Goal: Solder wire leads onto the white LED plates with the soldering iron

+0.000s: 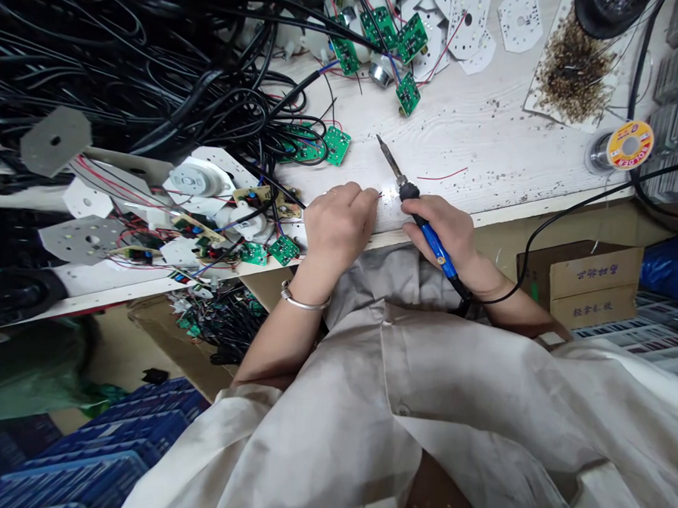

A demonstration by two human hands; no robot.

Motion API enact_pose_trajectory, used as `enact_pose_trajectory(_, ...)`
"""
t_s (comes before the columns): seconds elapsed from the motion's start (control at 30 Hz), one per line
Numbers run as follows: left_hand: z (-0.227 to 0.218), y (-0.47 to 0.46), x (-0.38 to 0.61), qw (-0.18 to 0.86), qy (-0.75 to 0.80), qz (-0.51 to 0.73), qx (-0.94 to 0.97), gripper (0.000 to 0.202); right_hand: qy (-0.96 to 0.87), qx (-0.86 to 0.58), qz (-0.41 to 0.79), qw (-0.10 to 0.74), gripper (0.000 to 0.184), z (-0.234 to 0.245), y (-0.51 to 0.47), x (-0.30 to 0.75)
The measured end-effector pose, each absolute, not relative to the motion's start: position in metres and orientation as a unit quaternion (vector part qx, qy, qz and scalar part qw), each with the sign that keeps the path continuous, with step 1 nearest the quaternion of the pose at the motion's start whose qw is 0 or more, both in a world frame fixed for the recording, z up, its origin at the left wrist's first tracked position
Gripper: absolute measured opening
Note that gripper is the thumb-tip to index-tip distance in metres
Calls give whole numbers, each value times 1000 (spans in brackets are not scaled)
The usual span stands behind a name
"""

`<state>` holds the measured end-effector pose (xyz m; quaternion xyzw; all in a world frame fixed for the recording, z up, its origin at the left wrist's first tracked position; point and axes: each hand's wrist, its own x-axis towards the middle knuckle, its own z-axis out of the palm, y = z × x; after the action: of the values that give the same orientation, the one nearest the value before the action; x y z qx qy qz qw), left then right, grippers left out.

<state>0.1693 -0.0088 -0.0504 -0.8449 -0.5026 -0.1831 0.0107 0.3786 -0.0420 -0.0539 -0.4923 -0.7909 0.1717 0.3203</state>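
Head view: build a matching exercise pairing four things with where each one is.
Things:
1. soldering iron
2. silver bangle
3. solder spool
4. blue plastic crates

Places:
A. around the left wrist
B. below the bench, lower left of the view
C. gripped in the right hand
D. on the bench, far right of the view

Pairs: 1-C, 2-A, 3-D, 4-B.

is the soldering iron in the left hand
No, the blue-handled soldering iron is gripped in the right hand, while the left hand, above the silver bangle, holds no iron.
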Motion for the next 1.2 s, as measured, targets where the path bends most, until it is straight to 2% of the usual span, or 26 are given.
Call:
enact_pose_trajectory(0.17, -48, -8, 171, 18, -502, -177, -847, 20, -791, -483, 186, 326, 26, -51, -41, 379)
enact_pose_trajectory(0.33, -33, -11, 164, -114, -501, -145, -846, 18, -790, -486, 204, 314, 26, -50, -40, 379)
enact_pose_trajectory(0.47, -19, -13, 157, -152, -523, -126, -829, 23, -789, -493, 207, 302, 28, -50, -40, 379)
enact_pose_trajectory(0.6, -10, -11, 154, -222, -509, -158, -817, 23, -786, -482, 225, 315, 27, -51, -40, 379)
enact_pose_trajectory(0.83, -3, -14, 157, -271, -509, -219, -787, 18, -779, -487, 239, 314, 27, -50, -40, 379)
enact_pose_trajectory(0.97, -1, -19, 156, -256, -508, -207, -796, 15, -780, -484, 232, 321, 26, -48, -40, 379)
enact_pose_trajectory(1.2, -12, -22, 157, -146, -484, -171, -846, 16, -781, -484, 242, 313, 27, -51, -40, 380)
